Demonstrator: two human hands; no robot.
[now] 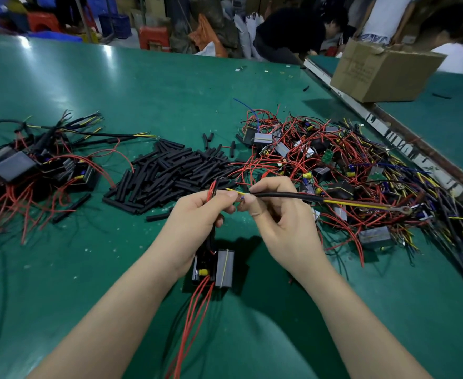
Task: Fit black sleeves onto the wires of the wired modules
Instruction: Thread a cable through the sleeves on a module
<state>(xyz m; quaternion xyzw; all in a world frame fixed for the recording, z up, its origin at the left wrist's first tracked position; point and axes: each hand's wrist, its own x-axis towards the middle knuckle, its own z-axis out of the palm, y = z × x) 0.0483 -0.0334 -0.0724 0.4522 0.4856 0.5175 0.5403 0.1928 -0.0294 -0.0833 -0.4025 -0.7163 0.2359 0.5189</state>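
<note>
Fingers of both hands meet above the green table (148,86), each pinching part of one wire bundle: the left hand (197,217) grips red and yellow wires between thumb and forefinger, and the right hand (276,220) pinches the near end of a black sleeve (287,196) that is already threaded over those wires. Across the table's right side sprawls the big tangle of unfinished modules (348,173), red, yellow and blue wires knotted over small grey and black blocks. At the far right a cardboard box (383,72) stands on a neighbouring table. In the middle lies the heap of loose sleeves (170,173), short black tubes piled between the two groups of modules. On the left sits the smaller cluster of finished modules (33,165), their wires covered in black tubing. Just below the hands, the module in work (216,266) hangs from the left hand's wires, with red leads trailing toward the camera. Out of the sleeve's far end come yellow and brown wires ending in a small ring terminal (404,209).
</note>
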